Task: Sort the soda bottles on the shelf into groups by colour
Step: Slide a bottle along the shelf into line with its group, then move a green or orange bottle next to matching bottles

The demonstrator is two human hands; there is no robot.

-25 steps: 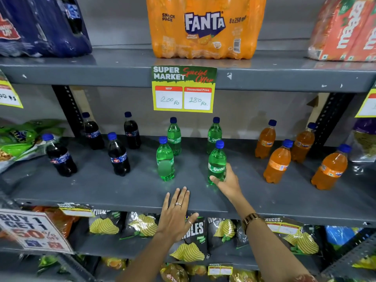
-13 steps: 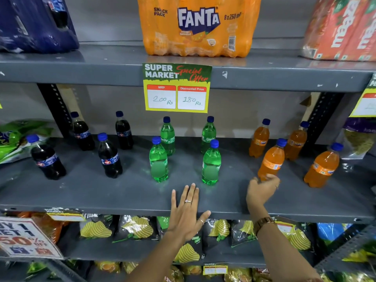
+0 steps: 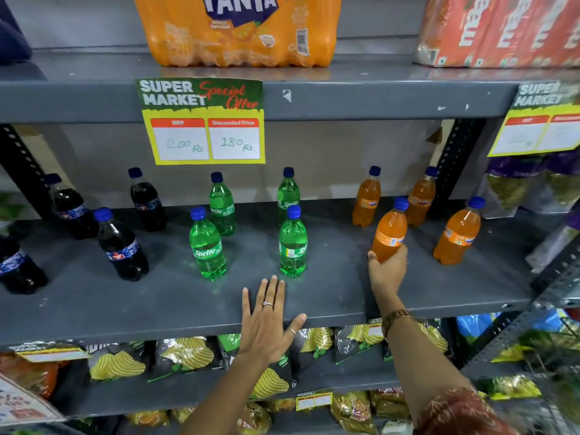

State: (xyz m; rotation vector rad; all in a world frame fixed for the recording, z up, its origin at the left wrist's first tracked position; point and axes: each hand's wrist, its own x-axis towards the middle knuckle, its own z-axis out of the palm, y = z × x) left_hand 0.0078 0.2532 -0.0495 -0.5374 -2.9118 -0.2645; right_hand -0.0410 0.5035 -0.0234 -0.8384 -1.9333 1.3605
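Observation:
On the grey middle shelf (image 3: 329, 296) stand three colour groups. Several dark cola bottles (image 3: 122, 246) are at the left, several green Sprite bottles (image 3: 293, 246) in the middle, several orange Fanta bottles (image 3: 458, 232) at the right. My right hand (image 3: 387, 270) is wrapped around the base of the front-left orange bottle (image 3: 390, 229), which leans slightly. My left hand (image 3: 266, 318) lies flat on the shelf's front edge, fingers spread, holding nothing, just in front of the green bottles.
The upper shelf carries a Fanta multipack (image 3: 238, 29) and a red juice pack (image 3: 502, 29). A yellow price tag (image 3: 202, 120) hangs from its edge. Chip bags (image 3: 185, 356) fill the shelf below. Black uprights (image 3: 455, 164) flank the bay.
My right hand left the front green bottle, moved right and closed on the front-left orange bottle. The left hand stayed flat on the shelf edge. The camera moved closer.

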